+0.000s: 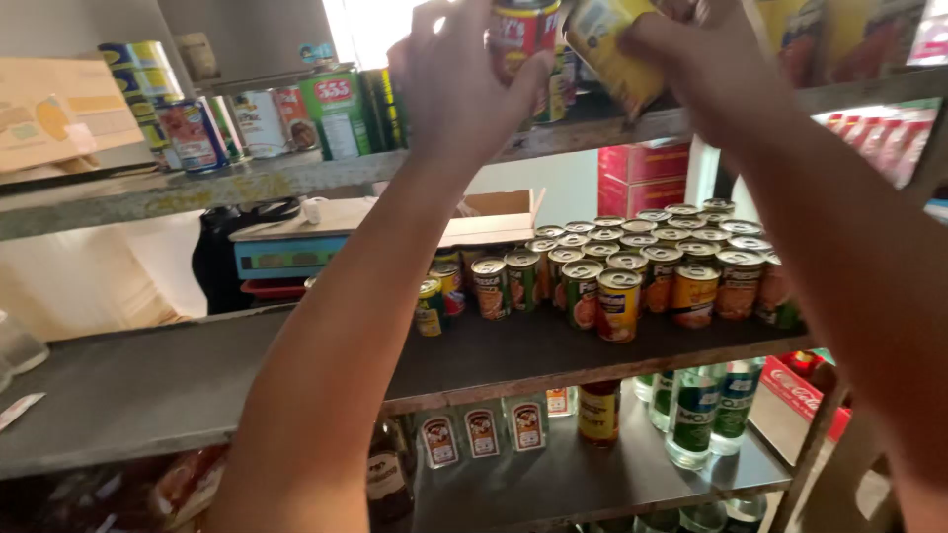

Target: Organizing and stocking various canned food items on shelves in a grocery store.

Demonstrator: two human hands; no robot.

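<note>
Both my arms reach up to the top shelf (247, 183). My left hand (459, 84) wraps around a red-labelled can (523, 35) held upright just above the shelf edge. My right hand (696, 44) grips a yellow-labelled can (607, 49), tilted, right beside the red one. The two cans nearly touch. My fingers hide the far sides of both cans.
More cans (262, 118) stand on the top shelf to the left. The middle shelf (148, 380) carries several rows of small cans (642, 266) on its right half. Bottles (696, 410) and small jars sit on the lower shelf. A cardboard box (494, 222) lies behind.
</note>
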